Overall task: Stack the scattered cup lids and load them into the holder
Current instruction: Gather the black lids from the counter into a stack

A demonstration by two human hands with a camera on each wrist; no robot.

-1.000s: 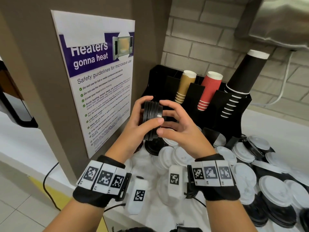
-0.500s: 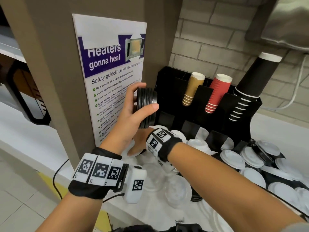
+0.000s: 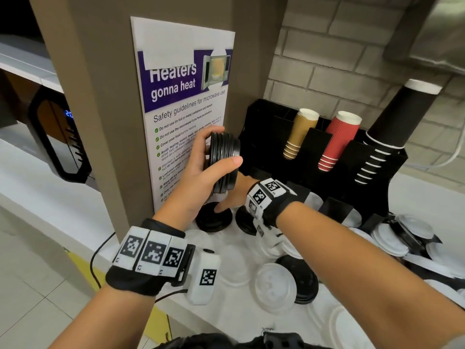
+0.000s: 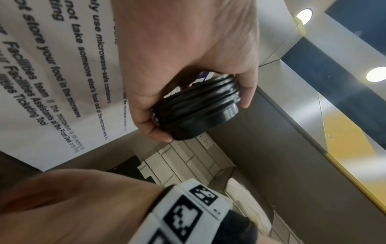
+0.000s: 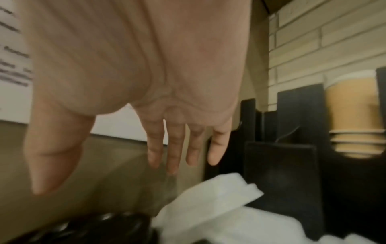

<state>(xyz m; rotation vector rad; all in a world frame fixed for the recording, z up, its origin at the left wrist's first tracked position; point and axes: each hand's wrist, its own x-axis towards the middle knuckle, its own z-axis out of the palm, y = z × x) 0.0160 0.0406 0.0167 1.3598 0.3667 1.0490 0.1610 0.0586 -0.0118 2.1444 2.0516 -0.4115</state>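
- Since half a second ago, the right hand (image 3: 232,195) has dropped lower beneath the raised stack, its fingertip now touching a loose black lid (image 3: 214,220); the left hand (image 3: 201,167) has stayed up with its load.
- Nearest the black cup holder's (image 3: 254,117) front, white lids (image 3: 274,285) and black ones lie scattered over the surface (image 3: 226,316), so I judge most of the gathering is left to do.
- Right hand: fingers straight and spread in the right wrist view, gripping nothing.
- Left hand: fingers and thumb curled round the stack of black lids (image 3: 224,165), held on edge just in front of the holder, not yet loaded.
- In the holder's upper slots stand brown cups (image 3: 299,132), red cups (image 3: 337,139) and black cups (image 3: 392,124).
- Beside the holder, a poster (image 3: 186,109) reads "Heaters gonna heat" and "Safety guidelines for microwave use".
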